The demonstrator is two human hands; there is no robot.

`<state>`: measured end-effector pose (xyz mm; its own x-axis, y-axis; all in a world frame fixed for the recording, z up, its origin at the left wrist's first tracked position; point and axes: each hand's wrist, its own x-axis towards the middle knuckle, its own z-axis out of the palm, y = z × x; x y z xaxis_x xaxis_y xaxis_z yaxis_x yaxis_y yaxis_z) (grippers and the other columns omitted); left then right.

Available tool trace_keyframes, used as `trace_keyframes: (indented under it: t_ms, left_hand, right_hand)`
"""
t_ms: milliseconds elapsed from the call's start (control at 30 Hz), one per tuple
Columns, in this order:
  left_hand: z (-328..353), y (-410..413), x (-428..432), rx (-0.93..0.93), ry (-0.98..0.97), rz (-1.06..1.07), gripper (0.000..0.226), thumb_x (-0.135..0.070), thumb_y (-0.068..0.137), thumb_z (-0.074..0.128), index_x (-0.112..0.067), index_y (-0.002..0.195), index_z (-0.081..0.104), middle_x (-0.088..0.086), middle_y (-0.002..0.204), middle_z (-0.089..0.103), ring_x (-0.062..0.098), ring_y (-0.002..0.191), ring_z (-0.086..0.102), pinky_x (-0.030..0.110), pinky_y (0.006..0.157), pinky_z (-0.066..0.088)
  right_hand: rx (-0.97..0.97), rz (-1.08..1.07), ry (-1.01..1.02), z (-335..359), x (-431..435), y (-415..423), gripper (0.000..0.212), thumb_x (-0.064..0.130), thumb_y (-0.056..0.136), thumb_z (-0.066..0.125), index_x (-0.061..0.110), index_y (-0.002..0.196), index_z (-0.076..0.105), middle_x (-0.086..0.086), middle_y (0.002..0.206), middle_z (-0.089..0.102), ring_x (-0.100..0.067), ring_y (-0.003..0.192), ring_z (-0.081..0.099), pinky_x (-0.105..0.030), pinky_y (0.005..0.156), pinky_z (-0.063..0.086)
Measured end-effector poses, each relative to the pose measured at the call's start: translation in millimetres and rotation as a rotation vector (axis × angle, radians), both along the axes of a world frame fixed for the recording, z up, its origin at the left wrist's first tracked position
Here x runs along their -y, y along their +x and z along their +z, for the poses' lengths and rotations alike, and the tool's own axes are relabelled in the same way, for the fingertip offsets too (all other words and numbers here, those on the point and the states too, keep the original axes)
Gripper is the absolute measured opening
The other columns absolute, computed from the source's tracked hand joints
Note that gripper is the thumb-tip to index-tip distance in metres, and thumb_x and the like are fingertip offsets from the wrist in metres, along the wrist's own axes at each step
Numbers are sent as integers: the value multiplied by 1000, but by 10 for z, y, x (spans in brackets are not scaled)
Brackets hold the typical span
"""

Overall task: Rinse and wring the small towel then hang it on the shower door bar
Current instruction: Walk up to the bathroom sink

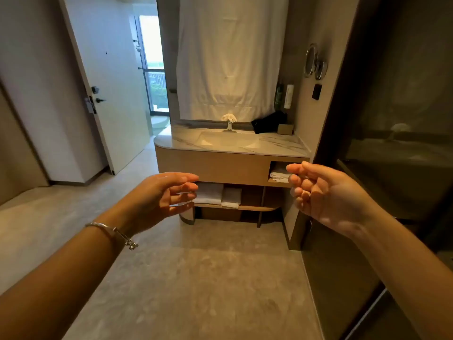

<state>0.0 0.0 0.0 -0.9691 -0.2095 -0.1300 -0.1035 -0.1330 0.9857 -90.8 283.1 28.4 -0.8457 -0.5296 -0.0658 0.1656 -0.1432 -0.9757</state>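
Both the left hand and right hand hover empty with fingers loosely spread, while the small towel sits draped over the faucet, well beyond and between them.

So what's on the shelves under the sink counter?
Folded towels lie on the long shelf, and another white towel sits in the small cubby. The left hand and right hand cover parts of both.
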Motion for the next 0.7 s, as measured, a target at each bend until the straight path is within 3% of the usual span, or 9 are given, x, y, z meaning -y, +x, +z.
trace_keyframes:
  t_ms: [200, 367, 500, 700]
  left_hand:
    - [-30, -272, -16, -18, 25, 41, 21, -23, 87, 54, -14, 98, 69, -3, 70, 75, 16, 80, 67, 32, 74, 56]
    - [-45, -476, 91, -5, 40, 30, 22, -23, 83, 56, -13, 98, 69, -3, 67, 74, 11, 65, 71, 27, 65, 60]
    - [-23, -707, 238, -2, 32, 35, 20, -23, 85, 55, -14, 96, 69, -3, 68, 75, 10, 65, 71, 26, 60, 59]
    - [46, -1148, 402, -4, 39, 39, 18, -22, 85, 56, -15, 93, 70, -3, 68, 75, 9, 64, 71, 25, 63, 60]
  right_hand:
    - [-13, 36, -3, 31, -67, -325, 25, 33, 88, 50, 16, 95, 67, 5, 64, 65, -7, 53, 58, -17, 46, 48]
    - [30, 63, 2, 8, 102, -588, 24, 32, 87, 51, 16, 94, 67, 6, 63, 65, -6, 53, 58, -17, 46, 48]
    - [57, 52, -16, -35, 252, -792, 23, 30, 86, 53, 15, 94, 67, 6, 62, 65, -6, 52, 58, -17, 46, 48]
    - [184, 11, -99, -56, 378, -1040, 29, 28, 67, 62, 13, 91, 67, 2, 60, 64, -7, 51, 56, -16, 44, 48]
